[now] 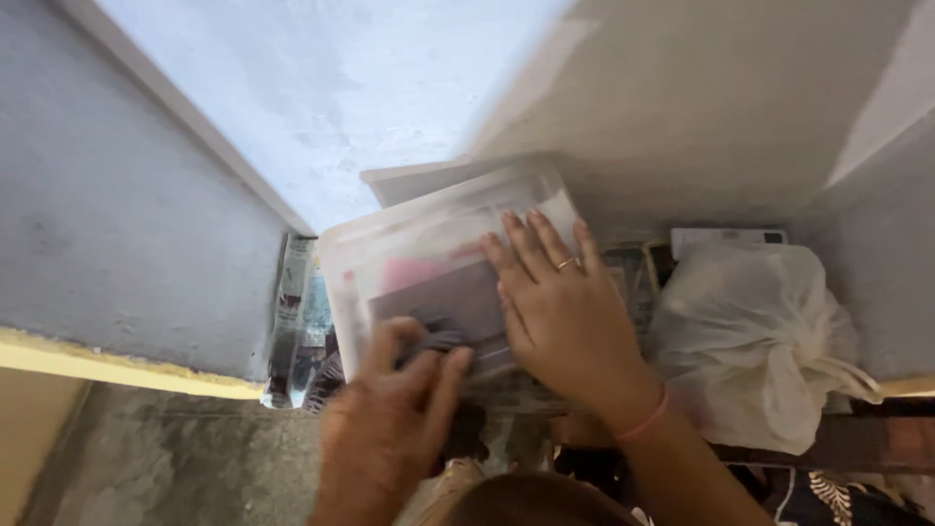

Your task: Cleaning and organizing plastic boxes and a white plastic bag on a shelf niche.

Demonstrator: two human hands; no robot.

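Note:
A clear plastic folder [429, 248] with pink and grey papers inside lies tilted on a shelf in a wall niche. My right hand [557, 307] lies flat on its right side, fingers spread, with a ring on one finger and a pink band at the wrist. My left hand [394, 414] is at the folder's lower edge, thumb and fingers pinched around a small dark thing there; what that is I cannot tell. The picture is blurred.
A tied white plastic bag [755, 341] sits to the right of the folder, with a flat white box [726, 239] behind it. Folded newspaper [297, 331] hangs over the shelf's left end. Grey walls [127, 224] close in both sides.

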